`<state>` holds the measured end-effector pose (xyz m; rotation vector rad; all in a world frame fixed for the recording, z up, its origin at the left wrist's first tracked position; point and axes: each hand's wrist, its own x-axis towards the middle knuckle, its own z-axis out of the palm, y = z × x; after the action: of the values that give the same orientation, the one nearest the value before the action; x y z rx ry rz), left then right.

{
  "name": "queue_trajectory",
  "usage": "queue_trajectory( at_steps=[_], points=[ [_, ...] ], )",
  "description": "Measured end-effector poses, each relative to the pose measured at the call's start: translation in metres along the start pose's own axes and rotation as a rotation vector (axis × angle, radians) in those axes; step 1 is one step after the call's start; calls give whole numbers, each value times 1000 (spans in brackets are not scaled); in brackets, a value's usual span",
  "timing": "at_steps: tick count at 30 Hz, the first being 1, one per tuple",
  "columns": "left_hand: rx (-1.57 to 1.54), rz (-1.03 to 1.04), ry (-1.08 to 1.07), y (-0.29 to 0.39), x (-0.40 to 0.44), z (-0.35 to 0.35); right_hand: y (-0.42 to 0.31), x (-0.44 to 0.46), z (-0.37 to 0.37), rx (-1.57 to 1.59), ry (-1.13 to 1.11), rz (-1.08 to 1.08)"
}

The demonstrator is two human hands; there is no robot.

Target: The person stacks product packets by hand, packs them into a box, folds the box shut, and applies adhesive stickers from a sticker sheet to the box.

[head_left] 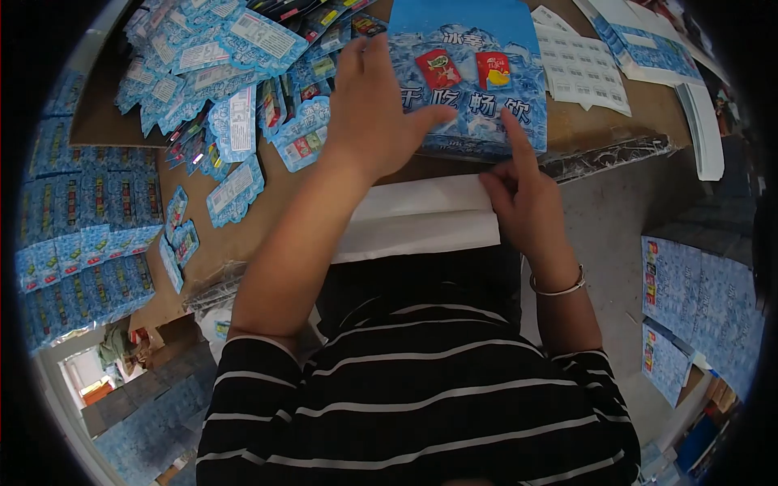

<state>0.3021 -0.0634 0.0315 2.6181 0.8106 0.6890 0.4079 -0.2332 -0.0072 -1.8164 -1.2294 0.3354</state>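
Note:
A blue box (470,73) printed with an icy pattern and red packets lies on the brown table. My left hand (377,121) is over its left side, fingers apart and thumb stretched across the front. At the box's lower right is my right hand (523,190), its index finger extended against the front edge, the other fingers bent near the end of a white folded sheet (429,212). That sheet lies in front of the box, at the table's near edge. Whether the right hand's bent fingers grip the sheet is hard to tell.
Blue scalloped packets (235,49) are heaped at the back left, with loose ones nearer. White label sheets (585,69) and folded cardboard (698,130) lie at the right. Stacked blue boxes (93,202) stand left, more cartons (701,283) at lower right.

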Motion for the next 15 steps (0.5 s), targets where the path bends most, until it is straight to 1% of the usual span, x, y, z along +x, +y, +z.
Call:
queue_trajectory(
  at_steps=[1,3,5,7,8,10,11,12,13,15],
  points=[
    [-11,30,16,3,-2,1,1,-1,-1,31,-15,19],
    [4,17,7,16,-6,2,1,-3,1,12,-15,28],
    [32,6,3,14,-5,-2,0,-1,2,2,-12,28],
    [-152,-31,-67,1,-4,-10,-2,-2,1,-14,19,25],
    [-122,-43,-44,-4,-7,-11,-2,-1,2,8,10,-6],
    [-186,-78,41,-7,-14,-2,0,-2,3,37,35,46],
    [-70,115,105,1,-19,-6,-2,-2,5,57,21,12],
    [44,308,160,11,-25,-8,-3,-3,5,66,51,44],
    [61,298,180,15,-28,-7,-4,-3,4,69,81,80],
    [89,227,205,21,-33,-5,-2,-3,6,45,77,44]
  ],
)
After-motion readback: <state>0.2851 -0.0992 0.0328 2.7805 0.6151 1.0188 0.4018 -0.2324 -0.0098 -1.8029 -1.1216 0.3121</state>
